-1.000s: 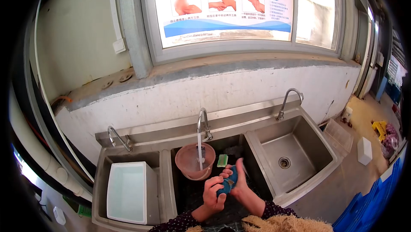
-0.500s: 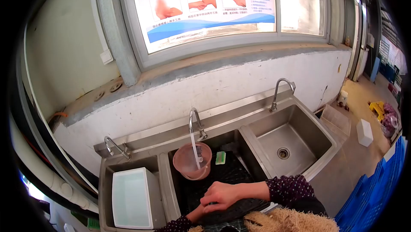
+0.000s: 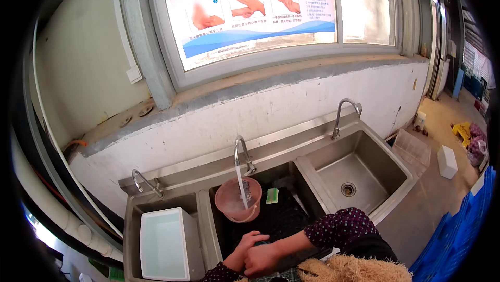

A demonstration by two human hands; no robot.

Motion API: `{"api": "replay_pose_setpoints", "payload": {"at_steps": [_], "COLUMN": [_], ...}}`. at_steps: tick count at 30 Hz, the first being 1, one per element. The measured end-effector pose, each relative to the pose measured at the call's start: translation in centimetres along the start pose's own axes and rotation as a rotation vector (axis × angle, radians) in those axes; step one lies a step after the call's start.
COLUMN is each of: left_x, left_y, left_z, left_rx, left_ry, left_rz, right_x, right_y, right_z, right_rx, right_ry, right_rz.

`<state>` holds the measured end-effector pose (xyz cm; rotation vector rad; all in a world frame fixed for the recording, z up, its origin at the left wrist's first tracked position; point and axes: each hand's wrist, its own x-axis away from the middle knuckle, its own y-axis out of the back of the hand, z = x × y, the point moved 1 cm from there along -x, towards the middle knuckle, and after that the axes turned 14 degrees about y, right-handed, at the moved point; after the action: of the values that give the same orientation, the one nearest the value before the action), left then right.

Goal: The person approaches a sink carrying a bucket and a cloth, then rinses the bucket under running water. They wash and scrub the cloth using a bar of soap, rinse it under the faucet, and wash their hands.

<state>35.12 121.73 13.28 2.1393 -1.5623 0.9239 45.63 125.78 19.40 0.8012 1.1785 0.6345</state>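
My left hand (image 3: pixel 244 244) is over the front of the middle sink, its visible fingers stretched toward the right. My right hand (image 3: pixel 260 259) is closed against the left hand near its wrist; what its fingers hold, if anything, is hidden. Just beyond both hands, a pink bucket (image 3: pixel 223 203) stands in the middle sink. Water runs into it from the middle faucet (image 3: pixel 240 149), and something dark sits in the bucket. A green-and-white packet (image 3: pixel 272 195) lies to the bucket's right on a black surface (image 3: pixel 281 214) in the sink.
A white foam box (image 3: pixel 165 245) with water in it fills the left sink. The right steel sink (image 3: pixel 359 162) shows its drain. Blue crates (image 3: pixel 458 235) stand at the right, with a white block (image 3: pixel 447 161) on the floor beyond. A handwashing poster (image 3: pixel 255 1) hangs at the window.
My right hand has moved down toward my body. More of my left hand now shows, its fingers reaching out above the right hand. The view has shifted slightly.
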Motion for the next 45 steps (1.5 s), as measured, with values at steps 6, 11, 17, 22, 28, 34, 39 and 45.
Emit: {"api": "replay_pose_setpoints", "payload": {"at_steps": [6, 11, 17, 22, 28, 34, 39, 45], "left_x": [-4.0, 8.4, 10.3, 11.7, 9.2, 13.6, 12.9, 11.7], "left_y": [2.3, -3.7, -4.7, -9.2, -9.3, -9.9, -9.9, -10.4], "left_z": [1.9, -8.3, -12.6, -14.7, -13.4, -12.8, -13.2, -12.7], "left_rx": [0.153, 0.483, 1.045, 0.693, 0.448, -0.151, -0.542, -0.829], "left_ry": [-0.725, -0.610, -0.512, -1.098, -1.250, -1.535, -1.758, -1.926], "left_rz": [-0.181, -0.053, 0.277, -0.400, -0.622, -0.659, -0.660, -0.518], "right_x": [-1.0, -1.5, -2.1, -0.6, 0.7, -0.2, 2.2, 3.7], "right_y": [5.9, 11.0, 15.1, 15.0, 14.2, 13.5, 12.1, 10.1], "right_z": [-1.8, 0.5, 1.7, 0.1, 0.6, 5.2, 4.9, 4.0], "right_rx": [0.254, 0.266, 0.247, -0.399, -0.591, -0.721, -1.045, -1.343], "right_ry": [-0.261, -0.337, -0.153, -0.070, -0.280, -0.068, -0.286, -0.559], "right_rz": [-0.714, -1.015, -1.138, -1.850, -2.065, -1.983, -2.063, -1.999]}}
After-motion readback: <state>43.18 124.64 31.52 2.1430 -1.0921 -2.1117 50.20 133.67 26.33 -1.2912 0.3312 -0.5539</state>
